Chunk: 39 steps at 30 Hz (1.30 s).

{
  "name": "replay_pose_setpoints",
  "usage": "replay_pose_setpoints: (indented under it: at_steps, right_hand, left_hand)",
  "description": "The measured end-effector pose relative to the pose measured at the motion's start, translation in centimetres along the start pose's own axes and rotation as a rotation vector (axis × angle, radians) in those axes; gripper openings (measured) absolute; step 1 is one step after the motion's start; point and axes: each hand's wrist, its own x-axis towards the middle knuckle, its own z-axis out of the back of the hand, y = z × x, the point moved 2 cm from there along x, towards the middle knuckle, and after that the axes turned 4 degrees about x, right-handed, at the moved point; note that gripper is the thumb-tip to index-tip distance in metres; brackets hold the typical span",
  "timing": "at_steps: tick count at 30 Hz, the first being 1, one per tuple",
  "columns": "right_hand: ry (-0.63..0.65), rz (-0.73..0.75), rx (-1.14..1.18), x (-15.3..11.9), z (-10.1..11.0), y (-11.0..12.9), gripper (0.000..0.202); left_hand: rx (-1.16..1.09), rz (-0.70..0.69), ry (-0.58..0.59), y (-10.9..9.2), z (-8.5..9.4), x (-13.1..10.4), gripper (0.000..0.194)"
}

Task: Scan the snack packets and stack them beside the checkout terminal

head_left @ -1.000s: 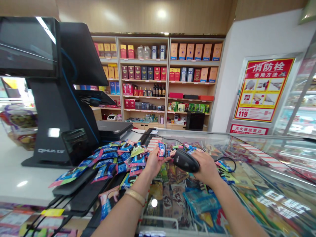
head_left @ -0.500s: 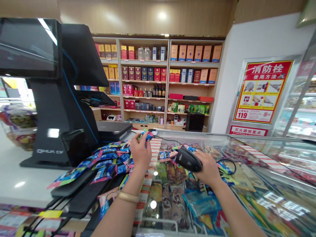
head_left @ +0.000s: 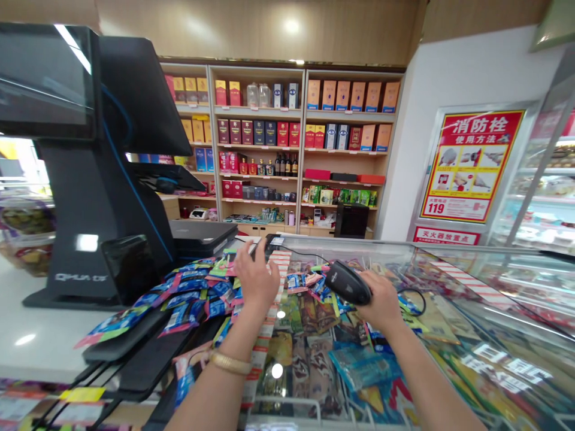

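My left hand (head_left: 257, 276), with a gold bracelet (head_left: 230, 363) on the wrist, is raised over the counter with its fingers apart and nothing visible in them. Beside it on the left lies a heap of small blue and pink packets (head_left: 193, 290). In my right hand (head_left: 381, 301) is a black handheld scanner (head_left: 348, 284), its head pointing left. More small packets (head_left: 309, 281) lie on the glass counter just left of the scanner. Wrapped goods (head_left: 321, 359) show through the glass below.
At the left stands a black checkout terminal (head_left: 103, 203) on a white counter (head_left: 27, 323). A black flat box (head_left: 202, 235) is behind the heap. The scanner's cable crosses the glass. Shelves (head_left: 257, 112) of boxes and bottles stand at the back, beside a red sign (head_left: 471, 164).
The packet in my left hand has been let go, and its fingers have spread. My right hand still holds the scanner. The view has shifted slightly.
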Motion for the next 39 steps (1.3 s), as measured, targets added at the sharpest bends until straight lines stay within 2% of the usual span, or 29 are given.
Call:
replay_pose_setpoints:
  at_steps: [3, 6, 9, 12, 17, 21, 26, 30, 33, 39]
  right_hand:
    - [-0.034, -0.047, -0.042, -0.1, 0.2, -0.6, 0.018]
    - [-0.046, -0.074, -0.062, -0.3, 0.2, -1.1, 0.02]
    - [-0.034, -0.088, -0.06, -0.5, 0.0, -1.4, 0.021]
    - [-0.034, -0.096, -0.061, -0.6, -0.2, -1.4, 0.021]
    - [-0.024, -0.106, -0.058, -0.4, -0.2, -1.3, 0.02]
    - [-0.04, -0.095, -0.058, -0.3, -0.2, -1.1, 0.016]
    - [-0.031, -0.067, -0.065, -0.3, -0.3, -1.1, 0.012]
    - [-0.031, -0.069, -0.043, -0.4, -0.3, -1.1, 0.016]
    - [-0.011, -0.072, -0.044, -0.4, -0.4, -1.1, 0.018]
    - [0.012, -0.056, -0.016, -0.3, -0.4, -0.9, 0.019]
  left_hand:
    - [-0.165, -0.167, 0.361, -2.0, -1.9, -2.1, 0.045]
    - [-0.012, -0.104, 0.638, -2.7, -3.5, -4.4, 0.049]
    - [0.158, -0.031, 0.79, -2.5, -4.3, -5.7, 0.053]
    - [0.17, -0.001, 0.86, -1.8, -4.9, -6.0, 0.054]
    - [-0.086, 0.199, 0.814, -0.9, -5.9, -5.6, 0.042]
    - [-0.257, 0.284, 0.766, -0.6, -6.2, -5.3, 0.022]
    - [-0.474, 0.481, 0.61, 0.5, -6.5, -5.1, 0.008]
    - [-0.694, 0.701, 0.486, 1.2, -7.1, -5.1, 0.008]
    - [-0.886, 0.851, 0.445, 1.2, -7.4, -5.3, 0.017]
    - [-1.182, 1.006, 0.417, 0.6, -7.1, -5.4, 0.02]
